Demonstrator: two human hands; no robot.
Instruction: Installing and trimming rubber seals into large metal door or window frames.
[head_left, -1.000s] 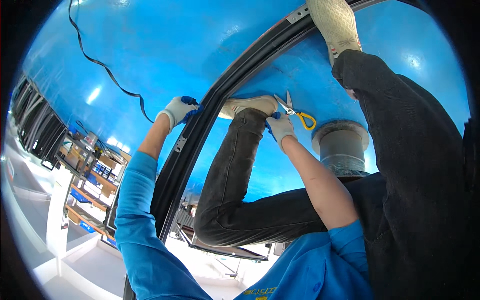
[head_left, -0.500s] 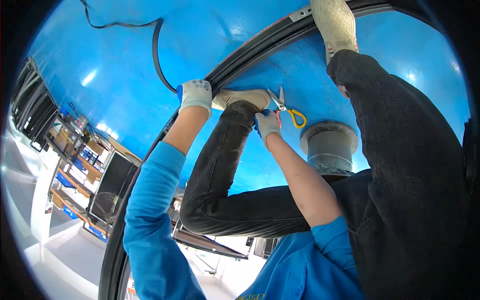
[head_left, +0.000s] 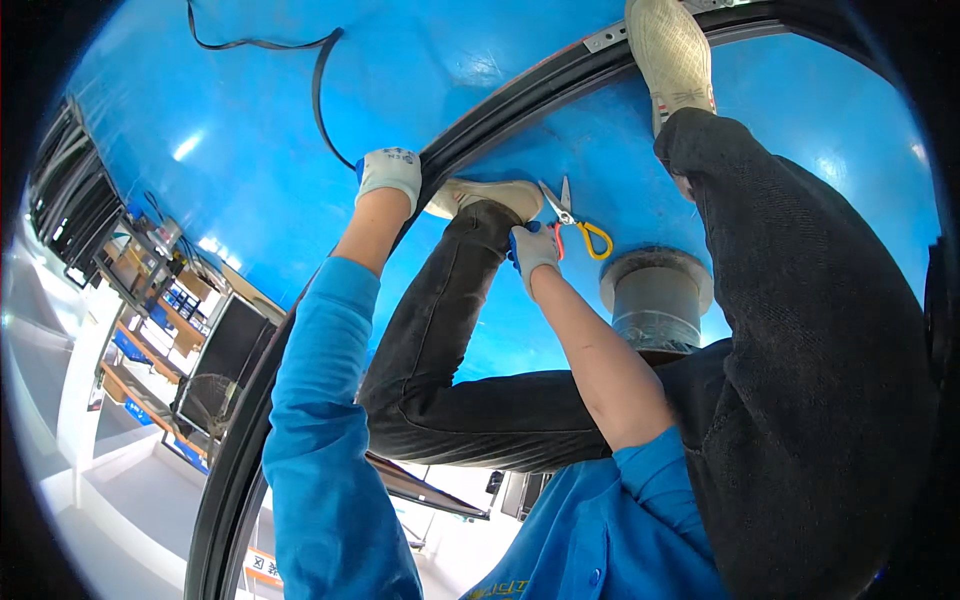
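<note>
My left hand [head_left: 388, 172], in a white glove with a blue palm, is closed at the edge of a curved black frame [head_left: 490, 118]. A thin black strip [head_left: 318, 88] runs from the blue surface into its fingers. Lower and to the right, my right hand [head_left: 535, 248] is gloved the same way, its fingers curled beside my trouser leg [head_left: 440, 300]. What those fingers hold, if anything, is hidden. Right beside that hand lie scissors [head_left: 566, 216] with one yellow and one red handle, blades apart; whether the glove touches the red handle I cannot tell.
A grey spool-like cylinder [head_left: 656, 300] stands right of the scissors. My shoe [head_left: 672, 60] rests against the frame at top right, near a metal plate [head_left: 605, 38]. Far left are shelves [head_left: 150, 390], a fan [head_left: 208, 402] and stacked black profiles [head_left: 75, 195].
My left hand has shifted slightly up along the frame, the strip's end still at its fingers. The view has tilted a little. My right hand and the scissors stay almost in place.
</note>
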